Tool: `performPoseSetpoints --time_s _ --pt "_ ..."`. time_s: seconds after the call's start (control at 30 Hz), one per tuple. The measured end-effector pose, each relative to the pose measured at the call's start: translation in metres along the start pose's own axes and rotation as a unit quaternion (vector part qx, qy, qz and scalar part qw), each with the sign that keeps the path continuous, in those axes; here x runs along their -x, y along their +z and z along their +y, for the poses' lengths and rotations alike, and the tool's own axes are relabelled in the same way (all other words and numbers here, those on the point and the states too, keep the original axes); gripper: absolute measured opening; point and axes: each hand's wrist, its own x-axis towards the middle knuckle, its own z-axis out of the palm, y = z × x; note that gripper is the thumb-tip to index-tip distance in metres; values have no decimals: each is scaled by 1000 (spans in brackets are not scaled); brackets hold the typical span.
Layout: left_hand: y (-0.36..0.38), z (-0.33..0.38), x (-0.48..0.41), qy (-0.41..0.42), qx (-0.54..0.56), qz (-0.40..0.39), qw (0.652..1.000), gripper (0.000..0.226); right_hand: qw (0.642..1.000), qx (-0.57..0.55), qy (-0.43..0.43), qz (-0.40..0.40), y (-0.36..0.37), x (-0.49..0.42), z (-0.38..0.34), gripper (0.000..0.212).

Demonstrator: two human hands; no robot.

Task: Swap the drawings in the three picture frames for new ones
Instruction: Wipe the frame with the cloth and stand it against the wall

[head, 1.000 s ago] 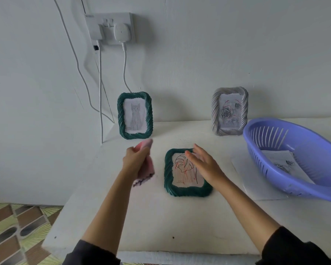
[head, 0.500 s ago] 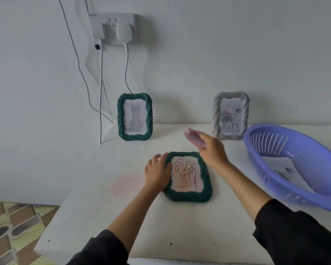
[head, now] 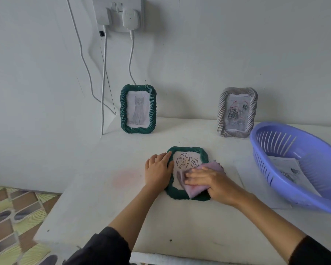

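Note:
A green frame (head: 187, 150) with a leaf drawing lies flat on the white table (head: 180, 222). My left hand (head: 158, 171) rests flat on its left edge, pinning it. My right hand (head: 212, 181) presses a pink cloth (head: 194, 189) onto the frame's lower right glass, hiding part of the drawing. Against the wall, a second green frame (head: 138, 109) stands upright with a cat drawing, and a grey frame (head: 237, 112) stands upright with a rose drawing.
A purple slotted basket (head: 313, 155) sits at the right with printed sheets (head: 289, 169) inside, resting partly on a white sheet (head: 256, 178). Chargers and cables (head: 103, 73) hang from a wall socket behind the cat frame. The table's left edge drops to a tiled floor.
The pink cloth passed from my left hand to my right hand, which came down onto the flat frame. My left hand moved onto the frame's left edge.

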Motion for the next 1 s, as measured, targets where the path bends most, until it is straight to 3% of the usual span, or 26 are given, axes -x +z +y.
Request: performPoseSetpoints --time_s 0.17,0.3,0.43,0.53,0.63,0.87,1.0 --pt "-1 1 2 3 -2 -8 1000 47 992 60 67 91 -7 -30 6 42" --pt "-2 2 2 -2 -3 -5 1000 47 999 17 41 25 1 -22 -11 40" --pt "-2 2 1 -3 -5 -11 1000 49 999 20 25 -11 -12 14 -3 52" --pt "-1 1 0 -2 -7 -13 1000 49 991 97 79 40 -27 2 12 52" --pt "-1 2 0 -3 -9 -15 1000 49 984 78 116 110 -20 -23 12 37" --pt "-3 2 0 -4 -7 -16 1000 50 1000 -23 20 1 -12 10 -1 42" --pt "-3 2 0 -5 -8 -22 1000 50 996 48 63 32 -33 -1 11 42"
